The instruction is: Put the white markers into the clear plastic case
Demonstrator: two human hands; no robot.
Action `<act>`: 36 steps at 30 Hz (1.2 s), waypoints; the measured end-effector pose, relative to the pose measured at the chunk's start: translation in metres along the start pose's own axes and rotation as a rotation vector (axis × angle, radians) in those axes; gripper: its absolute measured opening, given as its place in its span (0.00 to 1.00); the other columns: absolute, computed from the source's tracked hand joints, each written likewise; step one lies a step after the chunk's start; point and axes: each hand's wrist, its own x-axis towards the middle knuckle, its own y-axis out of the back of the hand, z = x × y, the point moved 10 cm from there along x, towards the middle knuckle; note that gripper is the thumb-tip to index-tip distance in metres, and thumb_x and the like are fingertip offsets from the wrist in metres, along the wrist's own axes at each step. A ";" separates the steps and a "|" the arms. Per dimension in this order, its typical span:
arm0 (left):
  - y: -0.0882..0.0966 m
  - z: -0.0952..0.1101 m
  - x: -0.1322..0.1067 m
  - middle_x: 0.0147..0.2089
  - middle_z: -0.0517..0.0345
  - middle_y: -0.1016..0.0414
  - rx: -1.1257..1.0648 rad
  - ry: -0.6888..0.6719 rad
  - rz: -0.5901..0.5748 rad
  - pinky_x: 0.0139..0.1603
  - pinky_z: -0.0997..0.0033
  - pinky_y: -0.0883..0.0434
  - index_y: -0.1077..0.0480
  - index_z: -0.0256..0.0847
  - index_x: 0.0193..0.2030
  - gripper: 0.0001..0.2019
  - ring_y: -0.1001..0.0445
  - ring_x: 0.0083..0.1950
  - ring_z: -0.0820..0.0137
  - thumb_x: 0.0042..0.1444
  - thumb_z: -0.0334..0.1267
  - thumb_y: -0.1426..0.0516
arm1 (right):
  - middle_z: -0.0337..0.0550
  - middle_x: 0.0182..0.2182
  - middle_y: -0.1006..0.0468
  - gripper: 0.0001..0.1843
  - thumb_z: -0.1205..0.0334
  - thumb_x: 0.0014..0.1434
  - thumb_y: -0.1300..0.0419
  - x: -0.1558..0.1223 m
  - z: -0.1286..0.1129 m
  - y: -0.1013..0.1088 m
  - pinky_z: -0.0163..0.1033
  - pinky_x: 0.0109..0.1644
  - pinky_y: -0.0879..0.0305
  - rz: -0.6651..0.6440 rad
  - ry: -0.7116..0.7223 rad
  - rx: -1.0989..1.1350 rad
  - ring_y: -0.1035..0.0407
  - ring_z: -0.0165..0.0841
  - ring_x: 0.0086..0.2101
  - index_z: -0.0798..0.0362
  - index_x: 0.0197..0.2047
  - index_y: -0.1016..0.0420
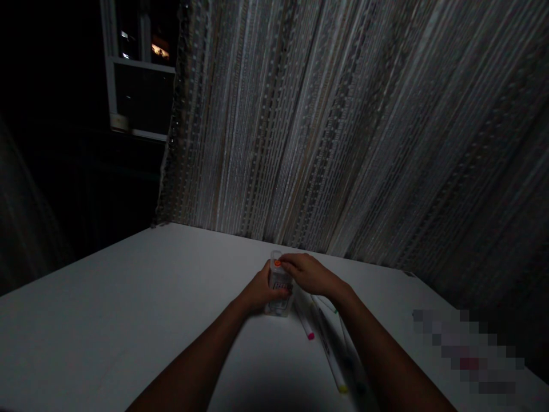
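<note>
At the far left, a dark window (pixel 141 68) is seen beyond a white worktop (pixel 86 320), its pane lit by a few distant lights. Towards the middle of the worktop, a clear plastic case (pixel 279 281) is stood upright, and both hands are brought together on it. The case is gripped from the near side by the left hand (pixel 261 292), with the fingers wrapped around its lower part. The right hand (pixel 311 274) is laid across the top, its fingertips (pixel 285 260) placed at an orange cap (pixel 277 263) at the case's upper corner. A firm hold is best kept by the left hand while the upper end is steadied by the right. To the right, a pink-capped marker (pixel 306 326), a yellow-capped marker (pixel 332 360) and a green-capped marker (pixel 329 304) are left lying. Behind, a grey string curtain (pixel 343 114) is hung, and a pixelated patch (pixel 467 355) is seen at the right edge
</note>
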 end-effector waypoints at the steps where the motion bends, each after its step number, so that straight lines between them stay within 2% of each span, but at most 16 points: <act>1: 0.000 -0.001 0.000 0.48 0.49 0.28 -0.013 -0.003 -0.005 0.47 0.63 0.31 0.40 0.37 0.54 0.36 0.28 0.48 0.60 0.38 0.38 0.31 | 0.49 0.42 0.21 0.17 0.65 0.64 0.54 0.000 0.001 0.001 0.34 0.43 0.40 0.001 -0.004 0.001 0.29 0.34 0.41 0.57 0.44 0.24; 7: -0.001 -0.001 0.000 0.49 0.48 0.28 -0.058 0.008 -0.007 0.49 0.62 0.32 0.39 0.37 0.54 0.36 0.28 0.49 0.59 0.37 0.39 0.30 | 0.49 0.44 0.22 0.17 0.66 0.63 0.53 -0.002 0.001 0.001 0.34 0.43 0.41 -0.030 0.017 -0.033 0.29 0.35 0.42 0.56 0.45 0.24; 10: 0.000 0.000 0.000 0.49 0.49 0.27 -0.052 0.015 -0.003 0.49 0.63 0.32 0.39 0.37 0.53 0.36 0.28 0.49 0.60 0.36 0.40 0.30 | 0.49 0.44 0.22 0.17 0.64 0.63 0.53 -0.003 -0.001 0.004 0.36 0.44 0.41 -0.025 -0.013 -0.187 0.29 0.38 0.43 0.54 0.47 0.24; 14: -0.001 0.004 0.000 0.47 0.51 0.27 -0.032 -0.001 -0.003 0.47 0.65 0.32 0.39 0.37 0.51 0.35 0.28 0.47 0.61 0.36 0.40 0.30 | 0.51 0.39 0.21 0.15 0.65 0.62 0.51 -0.004 -0.009 0.006 0.38 0.42 0.43 -0.036 -0.028 -0.369 0.29 0.40 0.41 0.54 0.44 0.23; 17: -0.003 0.004 0.000 0.46 0.51 0.27 -0.042 -0.001 -0.023 0.46 0.65 0.31 0.39 0.37 0.51 0.34 0.28 0.46 0.62 0.38 0.40 0.31 | 0.50 0.39 0.21 0.14 0.66 0.62 0.51 -0.002 -0.012 0.004 0.36 0.40 0.43 -0.049 0.000 -0.330 0.29 0.37 0.40 0.55 0.43 0.24; 22: -0.003 0.001 0.001 0.48 0.49 0.27 -0.049 -0.004 -0.022 0.48 0.63 0.32 0.40 0.37 0.53 0.35 0.28 0.47 0.61 0.38 0.39 0.30 | 0.49 0.37 0.21 0.14 0.66 0.64 0.51 0.002 -0.001 0.005 0.34 0.38 0.44 -0.022 -0.024 -0.202 0.30 0.34 0.37 0.58 0.40 0.24; 27: -0.004 -0.003 0.000 0.49 0.48 0.27 -0.073 0.002 -0.028 0.48 0.63 0.32 0.40 0.37 0.54 0.36 0.28 0.48 0.61 0.38 0.40 0.30 | 0.45 0.34 0.22 0.13 0.67 0.64 0.51 0.005 0.004 0.002 0.32 0.37 0.44 -0.007 0.018 -0.042 0.32 0.30 0.34 0.59 0.37 0.24; 31: -0.002 -0.003 -0.001 0.49 0.48 0.27 -0.079 -0.013 -0.018 0.48 0.63 0.32 0.39 0.38 0.54 0.37 0.27 0.48 0.60 0.38 0.41 0.30 | 0.47 0.34 0.22 0.14 0.68 0.63 0.52 0.004 0.001 -0.001 0.33 0.38 0.43 -0.051 0.050 -0.052 0.31 0.31 0.34 0.59 0.39 0.24; 36: -0.002 -0.002 -0.002 0.49 0.48 0.26 -0.054 0.010 -0.020 0.49 0.62 0.32 0.39 0.37 0.53 0.35 0.27 0.48 0.60 0.38 0.40 0.30 | 0.49 0.37 0.21 0.17 0.69 0.62 0.53 -0.004 -0.003 0.012 0.33 0.39 0.42 -0.076 0.038 -0.152 0.29 0.33 0.37 0.58 0.41 0.22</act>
